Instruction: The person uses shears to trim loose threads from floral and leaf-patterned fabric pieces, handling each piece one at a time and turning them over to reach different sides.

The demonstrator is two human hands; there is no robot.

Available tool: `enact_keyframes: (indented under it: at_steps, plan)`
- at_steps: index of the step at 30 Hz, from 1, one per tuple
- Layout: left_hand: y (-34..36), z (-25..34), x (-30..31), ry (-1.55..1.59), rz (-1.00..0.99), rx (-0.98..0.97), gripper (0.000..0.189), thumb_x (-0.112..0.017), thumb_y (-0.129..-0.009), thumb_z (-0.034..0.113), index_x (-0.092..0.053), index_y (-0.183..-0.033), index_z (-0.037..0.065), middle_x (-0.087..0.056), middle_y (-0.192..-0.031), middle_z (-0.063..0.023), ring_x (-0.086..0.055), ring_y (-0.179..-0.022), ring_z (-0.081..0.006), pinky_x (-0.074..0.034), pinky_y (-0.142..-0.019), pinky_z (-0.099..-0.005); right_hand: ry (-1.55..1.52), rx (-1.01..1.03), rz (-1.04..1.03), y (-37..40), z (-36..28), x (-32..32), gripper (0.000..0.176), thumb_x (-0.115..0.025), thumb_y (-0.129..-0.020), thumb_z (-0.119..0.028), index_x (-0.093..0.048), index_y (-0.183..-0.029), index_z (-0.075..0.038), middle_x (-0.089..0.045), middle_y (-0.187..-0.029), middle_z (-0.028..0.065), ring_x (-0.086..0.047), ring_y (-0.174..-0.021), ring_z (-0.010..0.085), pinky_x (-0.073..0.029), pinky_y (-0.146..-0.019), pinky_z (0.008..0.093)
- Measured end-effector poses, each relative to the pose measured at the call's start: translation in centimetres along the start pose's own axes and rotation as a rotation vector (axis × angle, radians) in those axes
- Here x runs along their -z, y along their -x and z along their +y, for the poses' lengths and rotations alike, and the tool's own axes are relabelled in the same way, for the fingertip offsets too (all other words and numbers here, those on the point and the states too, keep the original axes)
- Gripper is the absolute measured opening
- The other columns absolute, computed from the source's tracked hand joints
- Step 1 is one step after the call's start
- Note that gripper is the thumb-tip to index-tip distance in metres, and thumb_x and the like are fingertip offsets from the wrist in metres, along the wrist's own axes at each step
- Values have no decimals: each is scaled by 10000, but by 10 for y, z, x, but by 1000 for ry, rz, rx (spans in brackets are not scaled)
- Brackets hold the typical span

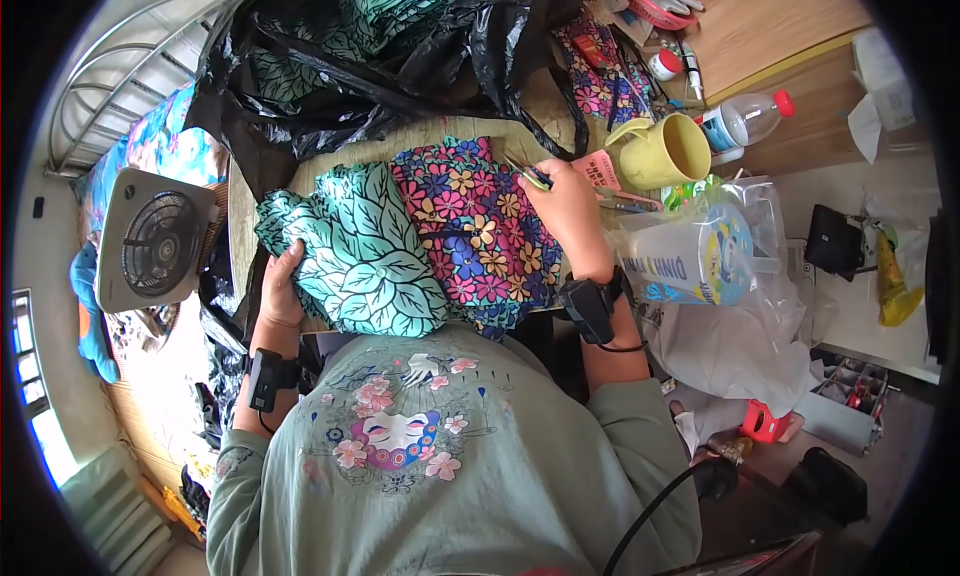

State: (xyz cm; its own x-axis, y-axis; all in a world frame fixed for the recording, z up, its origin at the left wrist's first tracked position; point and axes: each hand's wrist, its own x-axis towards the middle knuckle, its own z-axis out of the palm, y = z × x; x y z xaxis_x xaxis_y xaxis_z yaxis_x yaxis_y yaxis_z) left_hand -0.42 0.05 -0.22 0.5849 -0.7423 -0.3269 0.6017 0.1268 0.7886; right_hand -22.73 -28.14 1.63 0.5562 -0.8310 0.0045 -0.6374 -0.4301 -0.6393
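A stack of teal fabric (pixel 370 246) with a black leaf print lies in front of me at the table's near edge. My left hand (pixel 283 291) is closed on its left side, thumb on top and fingers hidden beneath. Beside it, on the right, spreads a stack of flower-print fabric (pixel 485 226) in pink, orange and blue on a dark ground. Above its upper right corner, my right hand (pixel 565 201) is closed around small thread snips (pixel 532 175), whose pointed blades face up and left.
A black plastic bag (pixel 400 86) with more teal fabric lies at the back. To the right stand a yellow mug (pixel 665 153), a clear bottle (pixel 745 121) with a red cap and a plastic cup (pixel 700 256). A fan (pixel 160 238) is at the left.
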Motion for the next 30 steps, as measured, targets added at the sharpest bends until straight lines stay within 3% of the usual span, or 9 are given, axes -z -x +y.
enact_keyframes:
  at_steps: [5,8,13,16,21,30]
  plan:
    - [0,0,2,-37,31,14,397,-591,-827,195,-487,-1152,-8,-610,-1028,-99,-609,-913,-199,-481,-843,-321,-21,20,77,3,0,7,282,-687,-767,-259,-616,-869,-7,-650,-796,142,-637,-725,277,-482,-650,331]
    - [1,-1,3,-39,51,10,386,-586,-832,193,-491,-1148,-7,-614,-1020,-97,-611,-906,-197,-482,-842,-321,-91,160,161,7,1,8,260,-689,-778,-215,-593,-872,8,-649,-774,120,-640,-700,205,-478,-633,306]
    - [-2,-3,10,-91,39,-26,416,-533,-871,237,-475,-1184,-31,-604,-1074,-119,-605,-955,-217,-478,-858,-339,-350,190,101,15,-19,10,193,-666,-804,-126,-574,-907,8,-652,-818,82,-622,-734,125,-475,-639,264]
    - [0,-4,6,-73,56,-28,397,-529,-873,228,-483,-1174,-26,-606,-1069,-113,-608,-945,-211,-485,-845,-329,-701,187,-12,22,-33,7,157,-626,-828,-49,-558,-956,10,-642,-892,54,-590,-803,85,-466,-681,226]
    - [6,2,-10,-72,102,-58,308,-543,-857,157,-518,-1119,-3,-621,-997,-85,-614,-875,-176,-488,-810,-298,-819,152,-208,30,-53,2,149,-596,-844,-22,-550,-982,10,-632,-953,53,-583,-867,84,-456,-728,211]
    - [7,3,-11,-39,55,-78,292,-573,-849,154,-541,-1095,-1,-628,-973,-61,-612,-851,-149,-486,-782,-279,-825,306,-216,32,-78,8,145,-582,-853,-14,-559,-996,-10,-613,-903,13,-541,-772,40,-448,-717,191]
